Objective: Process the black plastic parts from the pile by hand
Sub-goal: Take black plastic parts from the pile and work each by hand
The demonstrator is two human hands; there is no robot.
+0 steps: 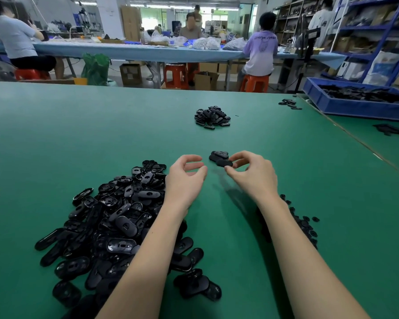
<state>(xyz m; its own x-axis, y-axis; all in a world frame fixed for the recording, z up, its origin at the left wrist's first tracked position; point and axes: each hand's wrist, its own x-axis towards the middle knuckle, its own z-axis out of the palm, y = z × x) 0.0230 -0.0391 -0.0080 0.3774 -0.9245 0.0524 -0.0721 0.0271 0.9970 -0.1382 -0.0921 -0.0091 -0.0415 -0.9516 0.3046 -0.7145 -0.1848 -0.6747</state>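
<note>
Right hand [251,173] pinching oval matte part [224,162] — left hand [185,178] empty, curled

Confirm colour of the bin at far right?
Blue bin, holding black parts; head view.

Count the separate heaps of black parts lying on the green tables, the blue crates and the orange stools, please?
Heaps of black parts: 5 (big pile, far pile, small heap, scatters)
Blue crates: 1
Orange stools: 3
Total: 9
</note>
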